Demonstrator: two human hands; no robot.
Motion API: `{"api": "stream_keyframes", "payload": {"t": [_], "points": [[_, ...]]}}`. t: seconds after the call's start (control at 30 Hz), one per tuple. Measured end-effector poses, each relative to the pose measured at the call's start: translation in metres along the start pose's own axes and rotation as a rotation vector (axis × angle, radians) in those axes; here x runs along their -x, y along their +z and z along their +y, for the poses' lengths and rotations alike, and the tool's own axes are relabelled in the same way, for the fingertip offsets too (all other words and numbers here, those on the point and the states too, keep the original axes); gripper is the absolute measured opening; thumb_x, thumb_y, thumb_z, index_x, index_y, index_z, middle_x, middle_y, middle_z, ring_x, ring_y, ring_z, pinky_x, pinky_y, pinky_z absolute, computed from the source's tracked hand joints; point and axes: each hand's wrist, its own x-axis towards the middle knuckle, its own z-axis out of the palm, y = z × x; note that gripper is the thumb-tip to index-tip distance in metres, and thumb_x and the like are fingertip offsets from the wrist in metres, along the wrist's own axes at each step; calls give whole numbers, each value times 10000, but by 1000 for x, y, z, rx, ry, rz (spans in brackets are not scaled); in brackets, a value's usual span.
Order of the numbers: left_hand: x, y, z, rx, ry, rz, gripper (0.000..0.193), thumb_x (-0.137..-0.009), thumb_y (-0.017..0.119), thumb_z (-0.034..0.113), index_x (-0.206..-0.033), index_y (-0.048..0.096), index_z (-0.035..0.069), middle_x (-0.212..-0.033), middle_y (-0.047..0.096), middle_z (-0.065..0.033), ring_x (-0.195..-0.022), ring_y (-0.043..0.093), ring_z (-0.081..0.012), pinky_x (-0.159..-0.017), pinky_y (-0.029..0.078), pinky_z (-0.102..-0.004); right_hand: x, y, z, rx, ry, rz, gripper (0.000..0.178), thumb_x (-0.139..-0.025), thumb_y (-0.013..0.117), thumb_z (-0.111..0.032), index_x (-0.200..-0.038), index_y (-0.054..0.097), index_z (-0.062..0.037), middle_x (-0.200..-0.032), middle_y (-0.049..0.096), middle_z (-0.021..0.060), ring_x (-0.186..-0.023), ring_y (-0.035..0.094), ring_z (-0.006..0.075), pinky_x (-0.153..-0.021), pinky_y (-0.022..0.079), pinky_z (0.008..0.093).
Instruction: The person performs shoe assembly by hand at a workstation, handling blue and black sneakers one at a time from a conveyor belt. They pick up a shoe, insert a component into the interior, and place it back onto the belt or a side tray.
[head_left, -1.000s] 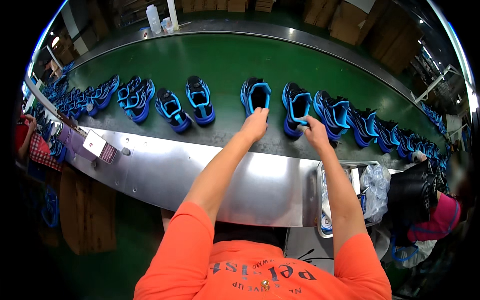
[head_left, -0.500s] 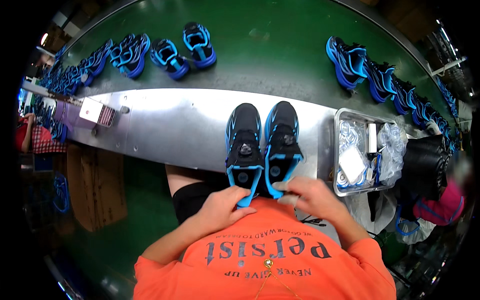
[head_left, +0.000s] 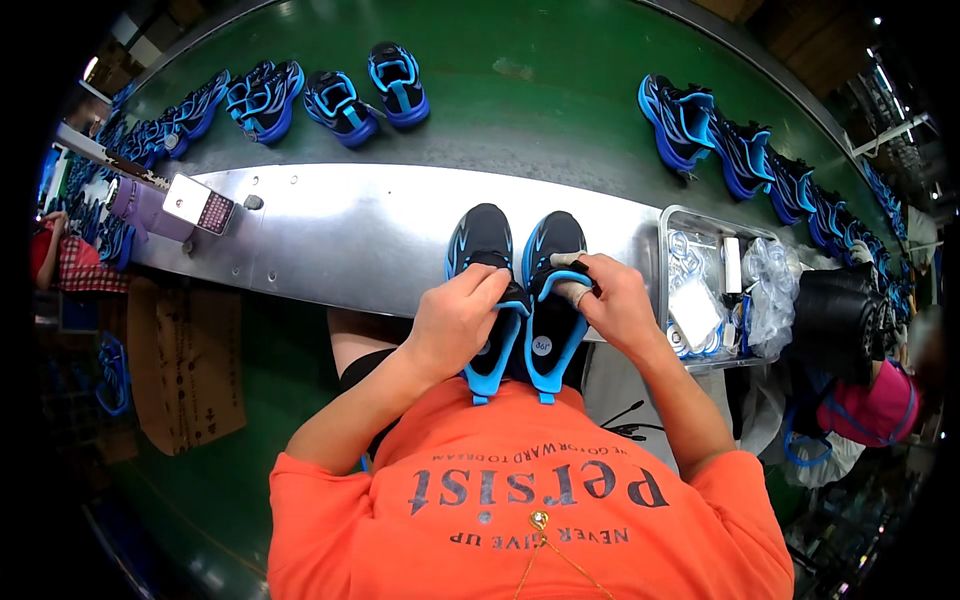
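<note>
Two black sneakers with blue edging sit side by side before me, toes pointing away and heels against my orange shirt. On the left shoe (head_left: 484, 234), my left hand (head_left: 452, 315) is closed in a pinch at the tongue, its fingertips partly hidden. My right hand (head_left: 612, 302), with pale covers on some fingers, grips the tongue of the right shoe (head_left: 556, 236) between thumb and fingers. A round pale label shows on the right shoe's insole. Both toes rest on the metal ledge (head_left: 350, 240).
Beyond the ledge, a green conveyor belt (head_left: 540, 110) carries shoes in rows at left and right. A metal tray (head_left: 664, 270) of bagged small parts stands at my right. On the ledge's left end is a white box (head_left: 186, 200). Another person's arm (head_left: 50, 255) shows far left.
Both hands have moved forward from the shoes' heel collars to their tongues. The shoes have come slightly closer to my body, and the heel loops now show.
</note>
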Motion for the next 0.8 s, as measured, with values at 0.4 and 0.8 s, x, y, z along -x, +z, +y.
{"api": "stream_keyframes", "payload": {"t": [0.4,0.8], "points": [[24,-2,-2,-219,122,-98,338,-747,635,9,-1069,683,98,-1146,635,-110,-967,567,-296,-817,505,-385,35,6,-28,159,-155,-30,522,-734,679,44,-1233,646,-107,-1205,557,174,-1059,594,358,-866,534,406],[48,-5,7,-413,48,-148,440,-705,660,54,-1144,648,53,-1230,576,-132,-1040,511,-370,-903,452,-452,53,31,-18,290,-265,-17,496,-760,663,10,-1249,586,-26,-1380,443,310,-1268,477,487,-1036,466,474]]}}
